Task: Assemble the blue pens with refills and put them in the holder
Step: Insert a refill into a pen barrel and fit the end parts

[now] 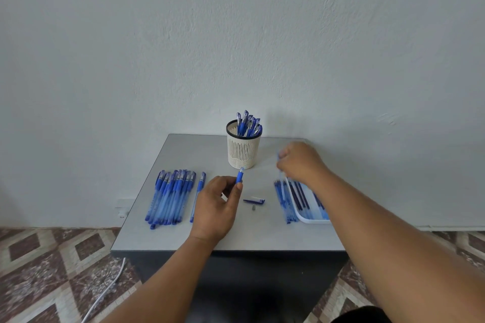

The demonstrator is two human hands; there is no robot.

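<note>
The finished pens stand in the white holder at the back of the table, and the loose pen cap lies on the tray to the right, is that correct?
Not quite: the head view shows the pen cap lying on the bare table, between the left hand and the tray. The finished pens do stand in the white holder.

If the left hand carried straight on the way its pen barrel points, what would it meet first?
Most likely the pen holder. The left hand pinches a blue pen barrel whose tip aims up and away at the holder's base; the gap between them looks free, though depth is uncertain.

left hand (214,208) pinching pen barrel (240,176), right hand (301,162) gripping blurred refill (282,183), holder (243,151) behind
</note>
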